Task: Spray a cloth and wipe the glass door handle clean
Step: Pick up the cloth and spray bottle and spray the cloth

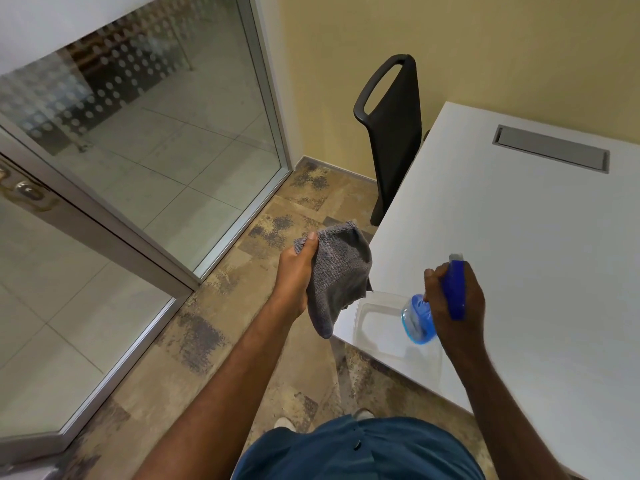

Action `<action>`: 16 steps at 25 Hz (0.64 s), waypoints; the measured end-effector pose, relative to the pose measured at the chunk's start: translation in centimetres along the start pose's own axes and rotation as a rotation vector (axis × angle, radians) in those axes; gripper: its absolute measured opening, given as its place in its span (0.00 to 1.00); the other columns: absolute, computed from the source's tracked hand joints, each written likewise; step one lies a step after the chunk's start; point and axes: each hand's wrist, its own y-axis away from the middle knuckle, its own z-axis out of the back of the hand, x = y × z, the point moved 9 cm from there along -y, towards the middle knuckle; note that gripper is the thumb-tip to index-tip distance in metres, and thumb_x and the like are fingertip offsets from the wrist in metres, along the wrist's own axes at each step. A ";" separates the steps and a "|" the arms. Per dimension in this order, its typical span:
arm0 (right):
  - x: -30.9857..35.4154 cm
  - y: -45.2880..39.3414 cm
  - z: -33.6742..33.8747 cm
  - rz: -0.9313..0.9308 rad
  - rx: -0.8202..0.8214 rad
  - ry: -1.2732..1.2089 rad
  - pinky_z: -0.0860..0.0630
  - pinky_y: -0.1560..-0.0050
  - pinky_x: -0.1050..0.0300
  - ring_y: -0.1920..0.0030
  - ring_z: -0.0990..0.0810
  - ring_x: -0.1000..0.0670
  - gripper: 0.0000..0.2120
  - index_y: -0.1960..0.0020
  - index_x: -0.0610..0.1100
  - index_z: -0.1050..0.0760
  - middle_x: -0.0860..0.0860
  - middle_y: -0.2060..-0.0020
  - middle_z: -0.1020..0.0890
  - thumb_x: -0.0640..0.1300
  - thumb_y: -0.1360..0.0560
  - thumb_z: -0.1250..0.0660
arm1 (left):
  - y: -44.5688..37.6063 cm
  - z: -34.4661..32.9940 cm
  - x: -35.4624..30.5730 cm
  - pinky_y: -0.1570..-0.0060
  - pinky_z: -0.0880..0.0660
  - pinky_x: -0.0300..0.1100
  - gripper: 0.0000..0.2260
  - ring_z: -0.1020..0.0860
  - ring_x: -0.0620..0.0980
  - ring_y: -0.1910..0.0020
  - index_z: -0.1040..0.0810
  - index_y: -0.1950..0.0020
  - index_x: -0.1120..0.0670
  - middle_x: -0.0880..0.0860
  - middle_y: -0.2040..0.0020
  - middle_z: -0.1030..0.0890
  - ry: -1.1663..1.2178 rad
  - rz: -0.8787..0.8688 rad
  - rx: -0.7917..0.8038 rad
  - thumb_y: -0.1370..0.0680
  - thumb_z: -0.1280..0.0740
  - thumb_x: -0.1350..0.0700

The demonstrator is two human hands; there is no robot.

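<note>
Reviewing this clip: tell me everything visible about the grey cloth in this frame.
The grey cloth looks like soft, finely looped microfibre, plain and with no visible marking. It is bunched and hangs limp from the left hand, whose thumb presses over its upper edge while the fingers are hidden behind it. It is held in the air over the carpeted floor, beside the corner of the white table. Its lower end dangles free. Whether it is damp cannot be told.

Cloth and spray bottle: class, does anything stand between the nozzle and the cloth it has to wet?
Nothing visible does. The left hand holds the cloth up beside the table corner; the right hand grips the bottle over the table, with open air between them.
</note>
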 end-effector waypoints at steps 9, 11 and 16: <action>-9.8 -0.1 -1.5 -0.146 -0.044 0.015 0.20 0.52 0.57 0.53 0.22 0.49 0.15 0.40 0.39 0.30 0.46 0.51 0.22 0.40 0.22 0.28 | 0.7 0.1 0.1 0.50 0.18 0.46 0.09 0.15 0.56 0.47 0.20 0.47 0.48 0.53 0.47 0.15 -0.037 -0.018 -0.018 0.16 0.33 0.43; -10.9 0.4 -1.9 -0.149 -0.032 -0.001 0.20 0.53 0.61 0.53 0.22 0.50 0.15 0.41 0.43 0.31 0.47 0.51 0.23 0.40 0.22 0.27 | 0.7 0.3 0.2 0.47 0.18 0.48 0.09 0.16 0.56 0.45 0.20 0.46 0.48 0.54 0.46 0.15 -0.050 -0.031 -0.016 0.16 0.33 0.44; -13.8 1.2 -2.2 -0.202 -0.017 0.025 0.19 0.50 0.53 0.49 0.21 0.41 0.18 0.38 0.37 0.31 0.41 0.48 0.22 0.39 0.23 0.27 | 0.7 1.1 0.5 0.46 0.18 0.48 0.09 0.16 0.56 0.44 0.19 0.44 0.49 0.55 0.44 0.14 -0.037 -0.029 -0.019 0.17 0.32 0.45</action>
